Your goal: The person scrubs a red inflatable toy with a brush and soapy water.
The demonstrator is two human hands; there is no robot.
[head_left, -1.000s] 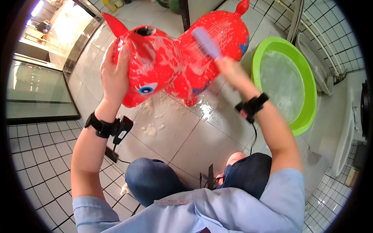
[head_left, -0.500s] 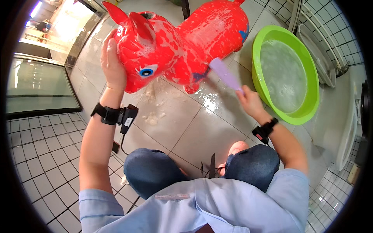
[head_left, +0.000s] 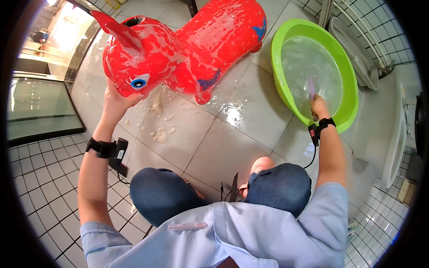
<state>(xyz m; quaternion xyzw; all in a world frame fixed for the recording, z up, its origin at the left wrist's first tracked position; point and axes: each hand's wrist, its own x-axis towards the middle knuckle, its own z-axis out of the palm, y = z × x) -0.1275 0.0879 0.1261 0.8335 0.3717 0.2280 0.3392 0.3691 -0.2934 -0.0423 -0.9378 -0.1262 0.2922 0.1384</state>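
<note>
A red inflatable ride-on animal toy (head_left: 156, 62), streaked with white suds, stands on the tiled floor at the upper left. Its muzzle rests in the grip of my left hand (head_left: 117, 102), the thumb along its underside and the other fingers mostly hidden behind it. At the right, a lime-green basin (head_left: 279, 73) holds cloudy, soapy water (head_left: 308, 60). Over its near part, my right hand (head_left: 318, 107) is closed round the handle of a light purple brush (head_left: 312, 85). The brush's far end dips into the water, so its bristles are hidden.
Foam blobs (head_left: 161, 134) and a wet patch (head_left: 233, 114) lie on the grey tiles (head_left: 214, 152) between toy and basin. A glass panel (head_left: 42, 105) borders the left side. A grey round tub (head_left: 351, 49) leans behind the basin, beside a white fixture (head_left: 395, 147).
My right hand has carried the brush from beside the toy's chest rightward into the basin water. My left hand has slid down from the side of the toy's head to under its muzzle.
</note>
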